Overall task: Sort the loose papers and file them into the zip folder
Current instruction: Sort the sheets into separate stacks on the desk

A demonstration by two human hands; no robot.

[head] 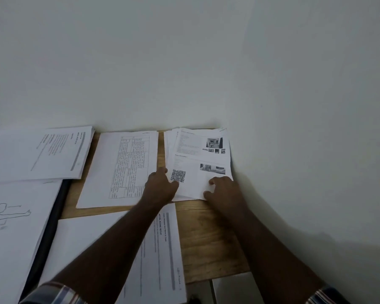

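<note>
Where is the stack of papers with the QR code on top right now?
In the head view, the QR-code stack lies at the table's far right corner against the wall, right of the table-printed sheet, with the left hand and right hand on its near edge.
</note>
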